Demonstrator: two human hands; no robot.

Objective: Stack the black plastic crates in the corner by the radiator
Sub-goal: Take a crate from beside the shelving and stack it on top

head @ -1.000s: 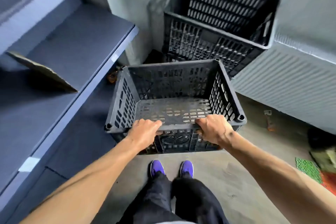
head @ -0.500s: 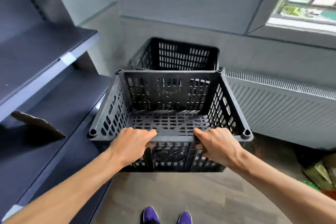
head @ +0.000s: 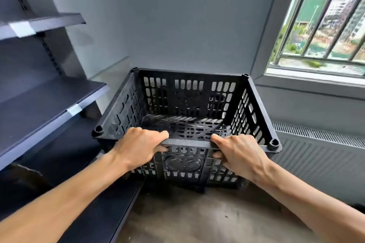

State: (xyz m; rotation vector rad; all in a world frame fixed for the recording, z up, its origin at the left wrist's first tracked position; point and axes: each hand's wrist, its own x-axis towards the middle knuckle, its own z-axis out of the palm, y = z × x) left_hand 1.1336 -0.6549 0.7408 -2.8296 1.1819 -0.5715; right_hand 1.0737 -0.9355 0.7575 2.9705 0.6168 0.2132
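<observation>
A black slotted plastic crate [head: 189, 104] fills the middle of the head view, open side up and empty, held up in front of the corner wall. My left hand [head: 138, 147] grips its near rim left of centre, fingers curled under the rim. My right hand [head: 240, 154] grips the same rim right of centre. The white radiator [head: 320, 156] runs along the wall to the right, just behind the crate's right corner. The other crate that stood in the corner is hidden behind the one I hold.
Dark grey metal shelves [head: 39, 108] stand close on the left, with a lower shelf edge [head: 126, 209] near my left forearm. A barred window [head: 324, 25] is at upper right. Bare concrete floor [head: 197, 219] lies below the crate.
Both hands have lifted the crate from low near the floor up to chest height and moved it toward the corner. The crate in the corner has dropped out of sight behind it.
</observation>
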